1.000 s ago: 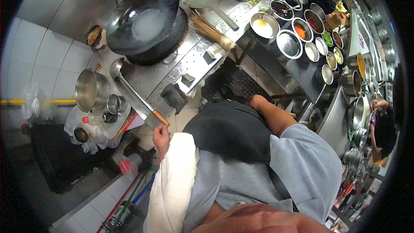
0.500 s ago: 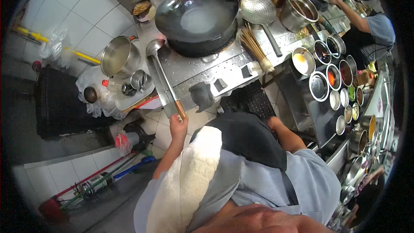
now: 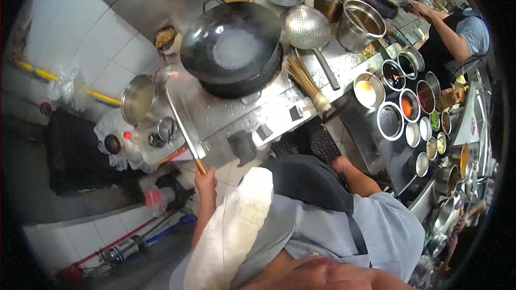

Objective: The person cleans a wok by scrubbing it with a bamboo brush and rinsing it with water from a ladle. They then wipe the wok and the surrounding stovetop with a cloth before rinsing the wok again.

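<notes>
At the stove's front edge, a long ladle is held by its wooden handle end, the shaft slanting up over the steel counter, the bowl lying near a steel pot. The left hand is clenched around that handle. The right hand is seen low beside the apron; its fingers cannot be told. A black wok with pale liquid sits behind.
</notes>
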`<state>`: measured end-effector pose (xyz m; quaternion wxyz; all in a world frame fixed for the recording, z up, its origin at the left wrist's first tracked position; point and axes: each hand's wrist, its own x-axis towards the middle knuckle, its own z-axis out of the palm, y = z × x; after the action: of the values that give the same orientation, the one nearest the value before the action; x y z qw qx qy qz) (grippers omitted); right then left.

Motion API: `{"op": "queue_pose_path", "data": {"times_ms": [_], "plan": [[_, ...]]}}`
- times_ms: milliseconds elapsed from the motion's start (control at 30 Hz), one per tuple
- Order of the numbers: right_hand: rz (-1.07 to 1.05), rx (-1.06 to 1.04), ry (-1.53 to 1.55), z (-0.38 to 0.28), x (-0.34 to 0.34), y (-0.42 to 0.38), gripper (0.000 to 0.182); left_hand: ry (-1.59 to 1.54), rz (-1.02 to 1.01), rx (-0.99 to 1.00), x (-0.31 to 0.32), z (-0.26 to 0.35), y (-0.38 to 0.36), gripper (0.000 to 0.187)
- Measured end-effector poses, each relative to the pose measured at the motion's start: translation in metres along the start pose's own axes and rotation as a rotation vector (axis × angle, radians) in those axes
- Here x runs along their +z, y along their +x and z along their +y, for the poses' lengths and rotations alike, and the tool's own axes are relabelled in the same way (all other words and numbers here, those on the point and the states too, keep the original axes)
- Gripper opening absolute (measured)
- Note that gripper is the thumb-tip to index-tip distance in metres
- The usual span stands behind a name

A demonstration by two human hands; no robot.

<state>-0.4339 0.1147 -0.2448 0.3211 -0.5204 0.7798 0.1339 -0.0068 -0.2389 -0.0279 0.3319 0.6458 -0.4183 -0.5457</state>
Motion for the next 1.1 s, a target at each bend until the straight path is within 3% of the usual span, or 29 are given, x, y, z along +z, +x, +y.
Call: {"op": "queue_pose_path", "data": {"times_ms": [67, 133, 233, 267, 367, 433, 500, 533, 567, 633, 700, 800, 833, 867, 900, 967, 1100], "plan": [[-0.036, 0.008, -0.022, 0.027, 0.038, 0.013, 0.026, 0.062, -0.127, 0.019, 0.004, 0.021, -0.016, 0.021], [-0.314, 0.056, 0.057, 0.044, 0.032, 0.015, 0.024, 0.006, -0.227, 0.065, 0.041, 0.074, -0.019, 0.021], [-0.267, 0.052, 0.165, 0.073, 0.037, 0.023, 0.026, -0.134, -0.453, 0.164, 0.129, 0.155, -0.019, 0.018], [-0.255, 0.159, 0.440, 0.077, 0.030, 0.022, 0.032, -0.168, -0.506, 0.147, 0.168, 0.181, -0.019, 0.018], [-0.078, 0.170, 0.514, 0.094, 0.011, 0.025, 0.038, -0.210, -0.713, 0.135, 0.281, 0.240, -0.005, 0.019], [-0.147, 0.102, 0.478, 0.103, -0.016, 0.023, 0.040, -0.251, -0.766, 0.081, 0.358, 0.285, 0.013, 0.020], [-0.004, 0.029, 0.405, 0.115, 0.001, 0.018, 0.042, -0.241, -0.901, 0.120, 0.434, 0.330, 0.039, 0.020], [0.072, 0.195, 0.609, 0.124, 0.023, 0.012, 0.041, -0.228, -0.778, 0.145, 0.475, 0.357, 0.041, 0.023], [0.068, 0.213, 0.612, 0.130, 0.046, 0.000, 0.041, -0.209, -0.832, 0.035, 0.503, 0.384, 0.045, 0.024], [0.068, 0.085, 0.233, 0.129, 0.035, -0.043, 0.029, -0.196, -0.930, 0.017, 0.546, 0.417, 0.053, 0.023], [0.030, 0.008, 0.021, 0.143, 0.035, -0.062, 0.023, -0.170, -0.870, 0.117, 0.576, 0.419, 0.043, 0.022], [-0.030, 0.093, 0.161, 0.168, 0.037, -0.057, 0.024, -0.325, -1.001, 0.086, 0.600, 0.373, 0.035, 0.021], [-0.046, 0.110, 0.187, 0.175, 0.035, -0.050, 0.024, -0.349, -0.923, -0.014, 0.596, 0.354, 0.018, 0.020], [-0.054, 0.121, 0.201, 0.180, 0.032, -0.043, 0.024, -0.277, -0.872, 0.087, 0.605, 0.317, 0.031, 0.016], [-0.058, 0.132, 0.217, 0.185, 0.028, -0.037, 0.024, -0.099, -0.754, 0.220, 0.576, 0.305, -0.004, 0.016], [-0.051, 0.156, 0.249, 0.190, 0.020, -0.022, 0.024, -0.335, -0.892, 0.054, 0.541, 0.260, -0.022, 0.015], [-0.007, 0.167, 0.279, 0.190, 0.002, 0.012, 0.025, -0.533, -1.065, -0.001, 0.432, 0.203, -0.063, 0.022]]}}
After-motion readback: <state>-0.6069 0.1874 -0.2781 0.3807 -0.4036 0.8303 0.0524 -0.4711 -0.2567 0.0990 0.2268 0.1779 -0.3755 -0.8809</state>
